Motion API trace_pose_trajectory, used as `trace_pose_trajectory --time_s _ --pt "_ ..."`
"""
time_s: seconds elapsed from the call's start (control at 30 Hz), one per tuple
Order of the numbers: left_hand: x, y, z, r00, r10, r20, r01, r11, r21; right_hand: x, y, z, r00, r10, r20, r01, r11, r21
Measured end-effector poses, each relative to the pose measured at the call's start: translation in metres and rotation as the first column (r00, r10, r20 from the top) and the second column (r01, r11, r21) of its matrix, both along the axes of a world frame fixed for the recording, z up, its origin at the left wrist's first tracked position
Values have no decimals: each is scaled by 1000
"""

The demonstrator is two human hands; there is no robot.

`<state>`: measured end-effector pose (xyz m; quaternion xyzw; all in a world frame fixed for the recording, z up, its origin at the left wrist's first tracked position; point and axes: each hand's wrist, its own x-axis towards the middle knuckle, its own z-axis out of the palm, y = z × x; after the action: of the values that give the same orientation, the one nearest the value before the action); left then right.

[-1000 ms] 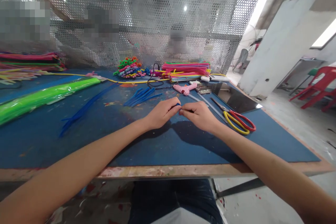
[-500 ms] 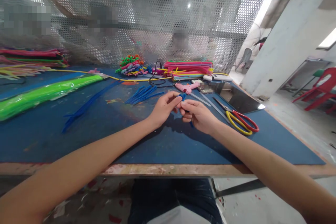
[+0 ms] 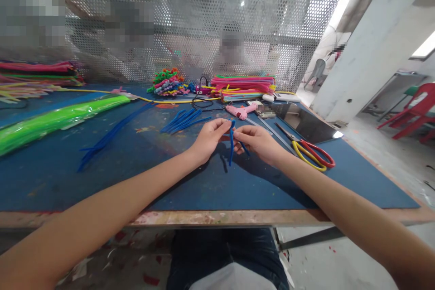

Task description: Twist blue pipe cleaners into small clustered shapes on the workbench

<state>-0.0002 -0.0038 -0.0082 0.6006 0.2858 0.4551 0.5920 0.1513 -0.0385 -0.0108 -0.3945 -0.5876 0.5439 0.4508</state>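
Between my hands, above the middle of the table, is a blue pipe cleaner [image 3: 231, 145] with a small bent top and two ends hanging down. My left hand [image 3: 211, 139] pinches it near the top from the left. From the right, my right hand [image 3: 255, 142] pinches it too, with one end hanging below the fingers. Several cut blue pipe cleaners [image 3: 183, 121] lie in a pile beyond my left hand. Just behind my hands rests a pink glue gun [image 3: 241, 110]. Clear glue sticks [image 3: 277, 135] lie to the right of it.
Scissors [image 3: 311, 153] with red and yellow handles lie right of my hands, near a dark glossy panel [image 3: 306, 122]. Long blue pipe cleaners [image 3: 113, 133] and a bright green bagged bundle [image 3: 64, 118] lie left. Coloured bundles [image 3: 243, 87] line the back, before a perforated metal screen [image 3: 190, 22].
The blue pipe cleaner's two ends now hang in view below my fingers; before, mostly its top showed. My hands have shifted slightly and opened a small gap between them.
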Motion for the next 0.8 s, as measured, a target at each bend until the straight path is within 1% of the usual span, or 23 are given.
trace_pose_trajectory --time_s 0.03,0.07,0.1,0.13,0.2,0.23,0.3,0.33,0.4,0.47,0.53,0.6,0.67,0.73,0.8 --pt "0 1 0 1000 21 -21 -21 1000 4 0 -1 1 989 -63 133 49 993 111" --pt "-1 1 0 998 39 -47 -39 999 14 1 -1 2 954 -151 257 89 967 241" --pt "-2 2 0 996 57 -74 -55 998 30 1 -2 3 901 -250 353 108 920 377" --pt "-3 3 0 992 76 -103 -71 996 54 2 -3 4 843 -345 412 107 859 501" --pt "-5 6 1 980 98 -174 -79 990 113 3 -4 6 751 -480 453 62 735 676" --pt "-6 8 1 973 96 -210 -68 988 137 5 -4 6 718 -523 460 31 684 729" --pt "-7 11 2 959 67 -277 -23 987 161 8 -3 7 674 -578 460 -21 607 794" --pt "-8 12 3 952 43 -303 6 987 159 10 -1 7 664 -594 454 -39 580 814" --pt "-9 13 6 943 -3 -334 54 988 144 13 1 8 663 -607 438 -51 547 835" --pt "-10 14 9 934 -29 -357 87 985 149 16 3 9 682 -599 419 -33 547 836" --pt "-12 15 11 922 -44 -386 120 978 173 17 5 9 704 -574 419 -21 573 820" --pt "-13 16 12 904 -44 -426 144 968 206 17 5 10 729 -525 438 -30 615 788" --pt "-13 16 11 891 -36 -453 154 962 227 17 5 11 753 -468 462 -37 671 740" --pt "-13 16 9 895 -30 -446 144 964 224 17 4 11 777 -428 461 -4 729 684" --pt "-12 15 7 911 -34 -411 122 974 190 16 4 11 794 -414 445 50 774 631"
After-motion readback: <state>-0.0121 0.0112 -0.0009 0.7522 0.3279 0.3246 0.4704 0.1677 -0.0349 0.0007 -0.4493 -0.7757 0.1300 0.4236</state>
